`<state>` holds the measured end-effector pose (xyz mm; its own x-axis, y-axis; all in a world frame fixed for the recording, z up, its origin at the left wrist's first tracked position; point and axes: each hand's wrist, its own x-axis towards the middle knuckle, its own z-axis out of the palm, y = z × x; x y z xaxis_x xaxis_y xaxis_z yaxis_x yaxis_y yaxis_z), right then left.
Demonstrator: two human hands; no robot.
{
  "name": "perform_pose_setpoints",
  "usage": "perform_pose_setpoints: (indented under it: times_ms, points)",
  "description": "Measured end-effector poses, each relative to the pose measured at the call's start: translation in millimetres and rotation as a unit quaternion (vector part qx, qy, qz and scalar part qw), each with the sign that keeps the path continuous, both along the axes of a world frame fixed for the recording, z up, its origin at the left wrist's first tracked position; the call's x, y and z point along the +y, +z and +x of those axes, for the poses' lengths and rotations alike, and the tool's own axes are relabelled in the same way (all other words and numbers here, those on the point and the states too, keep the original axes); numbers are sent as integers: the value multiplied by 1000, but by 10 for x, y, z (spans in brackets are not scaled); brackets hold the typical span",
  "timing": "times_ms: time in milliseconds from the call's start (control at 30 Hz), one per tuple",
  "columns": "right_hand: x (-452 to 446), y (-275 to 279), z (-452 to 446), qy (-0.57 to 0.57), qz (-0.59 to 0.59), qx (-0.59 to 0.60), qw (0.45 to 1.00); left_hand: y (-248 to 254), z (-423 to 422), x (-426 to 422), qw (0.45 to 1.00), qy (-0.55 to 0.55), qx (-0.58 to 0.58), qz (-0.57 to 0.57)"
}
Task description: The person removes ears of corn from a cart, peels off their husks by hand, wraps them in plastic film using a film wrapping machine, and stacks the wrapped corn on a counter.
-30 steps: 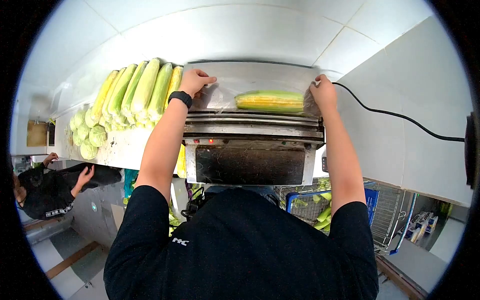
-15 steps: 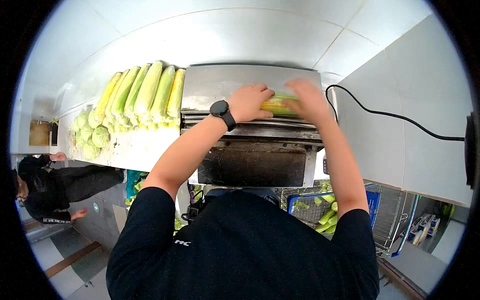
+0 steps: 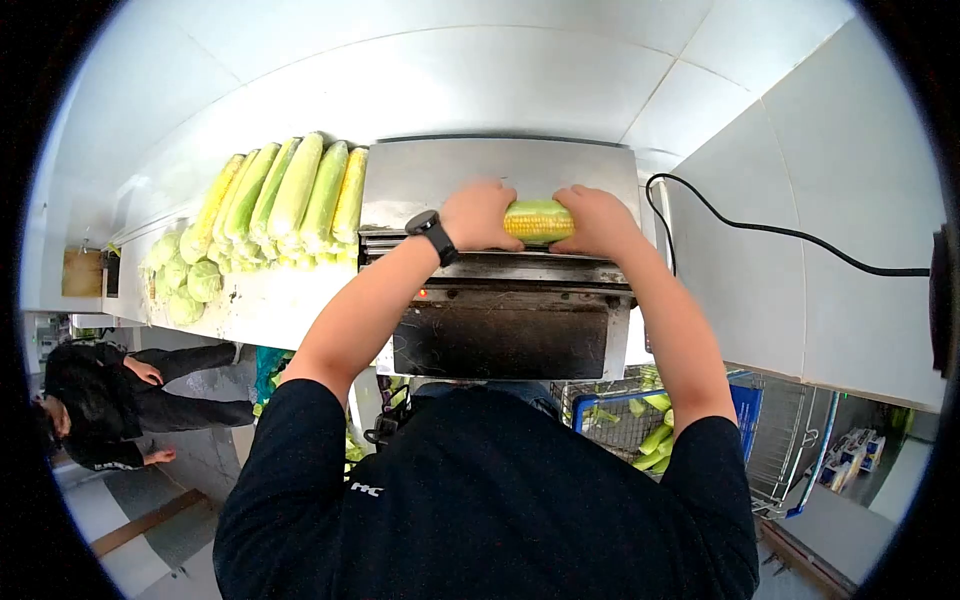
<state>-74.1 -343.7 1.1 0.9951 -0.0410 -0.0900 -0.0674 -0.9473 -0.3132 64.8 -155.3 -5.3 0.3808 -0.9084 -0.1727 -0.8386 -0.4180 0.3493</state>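
An ear of corn [image 3: 539, 220], its yellow kernels showing below a strip of green husk, lies crosswise between my hands. My left hand [image 3: 482, 215], wearing a black watch on the wrist, is wrapped round its left end. Around the right end curl the fingers of my right hand [image 3: 598, 222]. Both hands are over the front part of a metal-topped wrapping machine [image 3: 500, 165]. A dark plate [image 3: 500, 340] forms the machine's front, nearest my body. Whether film covers this ear cannot be made out.
Several ears of corn [image 3: 295, 195] are stacked on the counter [image 3: 270, 305] at left, beside round pale-green things [image 3: 203, 281]. A black cable [image 3: 790, 230] runs along the right wall. Below right stands a wire cart [image 3: 610, 412] holding green produce. Another person [image 3: 95, 400] is at far left.
My blurred right hand has come down to grip the corn's right end. The ear and my left hand have shifted slightly left. A small red light now shows on the machine. The other person moved.
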Motion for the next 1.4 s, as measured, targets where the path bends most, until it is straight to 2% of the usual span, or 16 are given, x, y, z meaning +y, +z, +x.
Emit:
perform_pose_setpoints:
  times_ms: [133, 200, 267, 333, 400, 467, 500, 533, 667, 767, 833, 967, 1100, 1300, 1367, 1400]
  points:
    - [147, 95, -255, 1, 11, -16, 1000, 69, -221, 217, 998, 19, 49, -41]
    - [232, 182, -383, -8, 52, 10, 999, 168, -307, 287, 997, 0, 73, -26]
    - [300, 240, -492, -16, 67, 21, 997, 295, -417, 358, 989, 35, 142, 4]
    - [394, 378, -586, -64, 146, 115, 981, 283, -472, 441, 989, 11, 145, -37]
    - [466, 412, -722, -62, 138, 150, 977, 314, -543, 514, 979, -32, 203, 15]
    - [551, 334, -922, -5, 131, 58, 990, 193, -628, 611, 975, -47, 218, -7]
    - [617, 351, -981, 34, 66, -47, 996, 184, -652, 629, 974, -45, 223, 4]
    - [675, 309, -991, 34, 67, -47, 996, 173, -664, 639, 973, -44, 227, 14]
    - [778, 45, -1000, -1, -2, -81, 997, 81, -638, 662, 973, -56, 222, -17]
    - [787, 8, -1013, -1, 14, -84, 996, 171, -731, 750, 982, -42, 174, 59]
    - [766, -18, -1017, -16, 39, -96, 994, 125, -813, 852, 989, -35, 65, -128]
    - [757, -84, -1006, -16, 42, -74, 996, -64, -837, 966, 988, -72, -11, -136]
    - [786, -170, -1005, -8, 44, -42, 998, -210, -893, 1004, 992, -62, 1, -106]
    - [854, -244, -1035, -7, 47, 19, 999, -306, -902, 1047, 988, -71, 3, -140]
    - [905, -265, -1102, -9, 62, 56, 996, -254, -932, 1069, 993, -99, 38, -47]
    - [938, -311, -1126, -9, 70, 63, 995, -261, -949, 1100, 993, -99, 38, -45]
